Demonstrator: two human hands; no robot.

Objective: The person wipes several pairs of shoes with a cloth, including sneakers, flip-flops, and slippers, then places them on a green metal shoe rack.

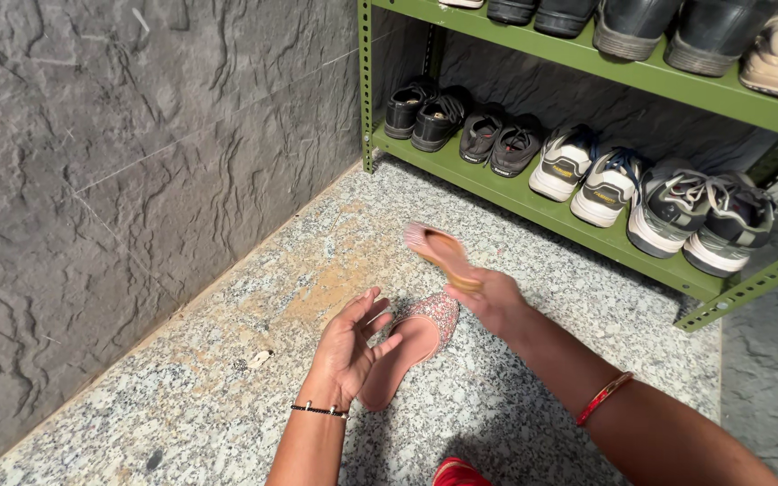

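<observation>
Pink flat slippers are what my hands are on, both out on the speckled granite floor (pixel 227 405) in front of the green metal shoe rack (pixel 533 202). One slipper (pixel 411 346) lies on the floor, its long axis running from near my left wrist up toward the rack, its glittery beaded toe pointing at the rack and its smooth salmon insole facing up. My left hand (pixel 348 346) rests over its heel end with fingers spread loosely and thumb on the insole, not clamped around it. The other slipper (pixel 441 254) is lifted above the floor, pinched by its back end in my right hand (pixel 495 301); it looks blurred, its toe aiming away from me toward the rack's left end, tan insole showing. On the rack's lower shelf stand black shoes (pixel 425 112), dark sneakers (pixel 497 142), white sneakers (pixel 587 175) and grey sneakers (pixel 704 216), toes outward. Left of the rack rises a rough, slate-textured grey wall (pixel 137 162).
</observation>
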